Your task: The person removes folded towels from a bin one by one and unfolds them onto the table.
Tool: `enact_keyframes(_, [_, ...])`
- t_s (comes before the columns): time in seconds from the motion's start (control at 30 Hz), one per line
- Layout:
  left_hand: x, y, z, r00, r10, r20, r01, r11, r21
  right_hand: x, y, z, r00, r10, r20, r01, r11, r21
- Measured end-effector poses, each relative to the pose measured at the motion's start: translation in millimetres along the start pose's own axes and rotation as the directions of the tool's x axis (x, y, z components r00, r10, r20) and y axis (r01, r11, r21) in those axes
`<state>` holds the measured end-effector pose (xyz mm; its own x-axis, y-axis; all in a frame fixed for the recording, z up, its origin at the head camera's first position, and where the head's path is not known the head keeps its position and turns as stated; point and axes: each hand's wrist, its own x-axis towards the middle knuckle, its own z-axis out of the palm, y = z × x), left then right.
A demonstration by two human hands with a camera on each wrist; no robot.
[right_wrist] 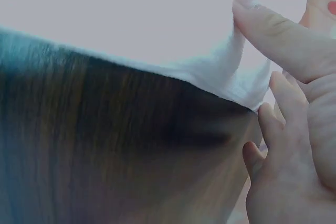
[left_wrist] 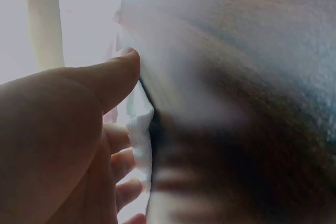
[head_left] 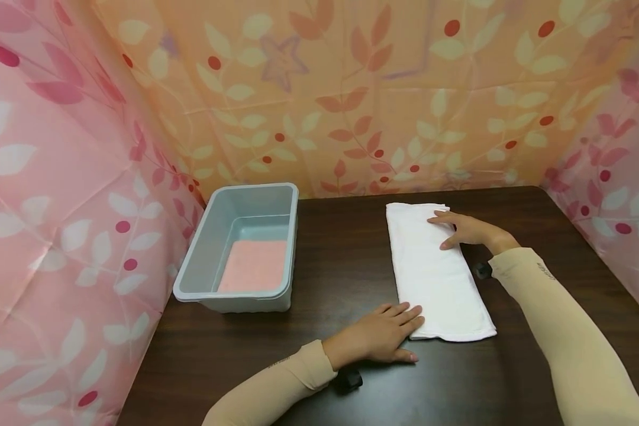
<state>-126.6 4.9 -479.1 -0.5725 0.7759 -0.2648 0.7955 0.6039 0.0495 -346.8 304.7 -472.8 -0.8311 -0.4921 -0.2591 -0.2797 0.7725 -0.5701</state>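
Note:
A white folded towel (head_left: 433, 278) lies lengthwise on the dark wooden table, its long sides running away from me. At its near left corner rests my left hand (head_left: 384, 335), fingers straight and slightly spread, thumb apart over the bare wood. The left wrist view shows fingertips right at the towel's edge (left_wrist: 140, 145). Over the far right part of the towel reaches my right hand (head_left: 470, 229), thumb and fingers spread apart. In the right wrist view its thumb touches the white cloth (right_wrist: 136, 19), and the other fingers are by the towel's corner.
To the left stands a pale blue-grey plastic bin (head_left: 231, 300) with a folded pink cloth (head_left: 255, 266) inside. Floral curtains (head_left: 351, 118) hang behind and on both sides of the table (head_left: 341, 254). Each wrist carries a small black camera.

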Motion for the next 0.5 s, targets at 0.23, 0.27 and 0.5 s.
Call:
enact_keyframes(0.23, [3.7, -0.3, -2.9, 1.0, -0.008, 0.002, 0.008, 1.0, -0.001, 1.5, 12, -4, 0.949, 0.113, -0.295, -0.089, 0.992, 0.093])
enact_keyframes(0.27, [3.2, -1.1, -3.0, 1.0, -0.004, 0.002, 0.004, 1.0, 0.0, 1.2, 14, -5, 0.931, 0.139, -0.337, -0.102, 0.987, 0.125])
enact_keyframes(0.5, [-13.3, -3.7, -1.0, 0.999, 0.045, -0.001, -0.045, 0.999, 0.018, 3.0, 15, -6, 0.867, 0.245, -0.434, -0.131, 0.952, 0.276])
